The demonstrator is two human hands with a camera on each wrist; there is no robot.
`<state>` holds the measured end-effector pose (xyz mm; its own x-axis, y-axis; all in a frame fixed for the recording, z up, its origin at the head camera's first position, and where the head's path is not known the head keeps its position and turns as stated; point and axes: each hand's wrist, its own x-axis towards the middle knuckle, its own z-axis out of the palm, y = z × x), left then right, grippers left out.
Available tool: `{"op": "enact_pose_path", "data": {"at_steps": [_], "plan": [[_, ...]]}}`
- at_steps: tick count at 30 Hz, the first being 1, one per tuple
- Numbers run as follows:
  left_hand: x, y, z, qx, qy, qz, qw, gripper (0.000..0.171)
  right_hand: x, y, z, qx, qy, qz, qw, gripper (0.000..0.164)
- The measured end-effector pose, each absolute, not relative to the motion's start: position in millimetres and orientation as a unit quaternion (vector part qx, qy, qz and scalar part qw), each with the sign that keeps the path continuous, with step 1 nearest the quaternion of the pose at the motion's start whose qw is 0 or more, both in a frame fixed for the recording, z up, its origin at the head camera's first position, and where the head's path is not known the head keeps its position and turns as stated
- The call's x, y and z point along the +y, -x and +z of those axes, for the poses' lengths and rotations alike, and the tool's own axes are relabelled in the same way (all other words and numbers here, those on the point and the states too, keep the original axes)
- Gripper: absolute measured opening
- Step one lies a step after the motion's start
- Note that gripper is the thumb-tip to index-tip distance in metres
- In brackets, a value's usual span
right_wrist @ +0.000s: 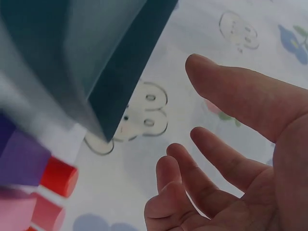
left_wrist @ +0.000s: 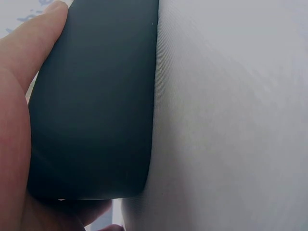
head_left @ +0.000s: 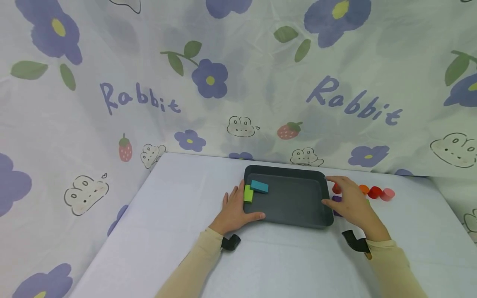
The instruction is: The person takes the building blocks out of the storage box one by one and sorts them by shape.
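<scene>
A dark grey rectangular tray [head_left: 290, 200] lies on the white table. Inside it, at the left wall, are a lime-green block [head_left: 248, 194] and a blue block [head_left: 259, 186], touching or nearly so. My left hand [head_left: 234, 213] spans the near-left corner, its thumb along the front rim and its straight fingers spread beside the left wall. The left wrist view shows the thumb [left_wrist: 41, 36] against the tray's dark wall [left_wrist: 96, 106]. At the right side, my right hand [head_left: 350, 203] has thumb and fingers parted near the rim; the right wrist view shows nothing in it.
Right of the tray, partly behind my right hand, sits a purple block [head_left: 337, 206]. Farther right stand an orange piece [head_left: 363, 189], a red cylinder [head_left: 375, 192] and a pink cylinder [head_left: 388, 194]. A patterned curtain [head_left: 238, 82] rises behind the table.
</scene>
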<state>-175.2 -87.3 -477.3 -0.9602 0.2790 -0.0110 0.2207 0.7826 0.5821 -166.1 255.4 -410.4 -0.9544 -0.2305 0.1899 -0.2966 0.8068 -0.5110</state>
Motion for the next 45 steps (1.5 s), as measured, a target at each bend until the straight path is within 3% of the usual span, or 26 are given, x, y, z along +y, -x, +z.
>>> {"op": "enact_pose_path", "data": {"at_steps": [23,45], "plan": [[-86.4,177.3,-479.3,0.944,-0.128,0.301,0.05,0.125,208.8,199.2,-404.0,-0.936,-0.195,0.287,0.055,0.062],[-86.8,176.6,-477.7,0.944,-0.127,0.298,0.057,0.125,165.1,229.7,-414.8,-0.916,-0.267,0.3,0.016,0.06]]}}
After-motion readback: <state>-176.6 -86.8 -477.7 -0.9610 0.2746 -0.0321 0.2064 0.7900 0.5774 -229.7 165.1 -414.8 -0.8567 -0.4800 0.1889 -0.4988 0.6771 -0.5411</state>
